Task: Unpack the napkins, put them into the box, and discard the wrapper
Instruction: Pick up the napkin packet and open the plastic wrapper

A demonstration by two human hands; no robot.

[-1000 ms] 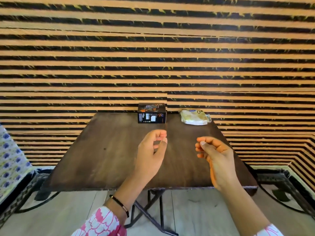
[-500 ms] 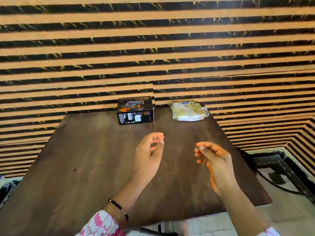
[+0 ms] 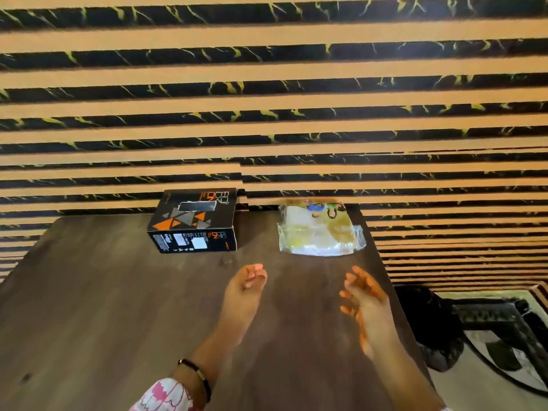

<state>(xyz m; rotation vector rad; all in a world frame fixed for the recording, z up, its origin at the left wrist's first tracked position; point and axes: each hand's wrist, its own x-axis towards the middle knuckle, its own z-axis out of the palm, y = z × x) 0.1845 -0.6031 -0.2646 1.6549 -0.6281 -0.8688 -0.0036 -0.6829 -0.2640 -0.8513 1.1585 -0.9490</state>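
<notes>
A black box [image 3: 197,222] with orange and grey triangles stands at the far edge of the dark wooden table [image 3: 89,307], its lid closed. To its right lies a napkin pack [image 3: 318,231] sealed in a clear wrapper with a yellow print. My left hand [image 3: 243,295] hovers over the table in front of the box, fingers loosely curled and holding nothing. My right hand [image 3: 366,301] hovers just short of the napkin pack, fingers apart and empty.
A wall of orange and black marbled stripes [image 3: 267,99] rises directly behind the table. To the right, beyond the table's edge, a dark metal frame [image 3: 489,327] stands on a pale floor.
The camera has come closer and tilted down over the table. Both hands have reached forward toward the box and the napkin pack, and my right hand's fingers have spread.
</notes>
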